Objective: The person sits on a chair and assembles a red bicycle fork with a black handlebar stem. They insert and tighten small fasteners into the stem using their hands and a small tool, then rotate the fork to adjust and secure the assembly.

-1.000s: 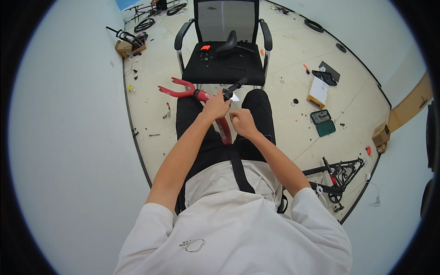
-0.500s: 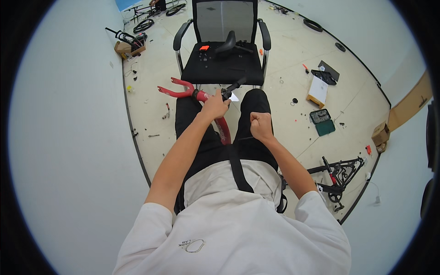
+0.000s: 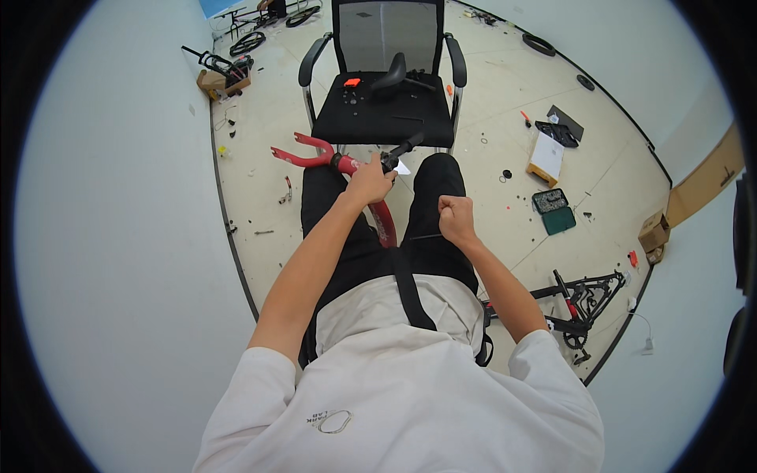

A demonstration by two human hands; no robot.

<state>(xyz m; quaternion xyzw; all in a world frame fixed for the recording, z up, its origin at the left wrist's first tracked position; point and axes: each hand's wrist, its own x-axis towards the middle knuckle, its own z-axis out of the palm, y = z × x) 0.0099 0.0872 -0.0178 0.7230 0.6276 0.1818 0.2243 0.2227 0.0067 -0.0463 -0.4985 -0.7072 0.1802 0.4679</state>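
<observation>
Across my thighs lies a red bicycle frame (image 3: 384,223), its curved tube running down between my legs. Its red fork (image 3: 315,158) points to the left, and a black stem (image 3: 404,150) sticks out at the upper right. My left hand (image 3: 371,183) is closed around the frame at its front joint, beside the stem, and covers part of it. Over my right thigh my right hand (image 3: 456,218) is a fist, apart from the frame. A thin dark rod (image 3: 426,236) shows beside the fist and seems held in it; its kind is unclear.
Ahead stands a black office chair (image 3: 378,126) bearing a saddle (image 3: 389,72), an L-shaped hex key (image 3: 408,119) and small parts. On the right floor lie a green case (image 3: 559,220), a white-topped box (image 3: 546,156) and a black bike frame (image 3: 583,307). A fork box (image 3: 211,81) stands far left.
My right hand has shifted slightly to the right, and the thin rod beside it shows a little differently. My left hand and the red frame have stayed in place.
</observation>
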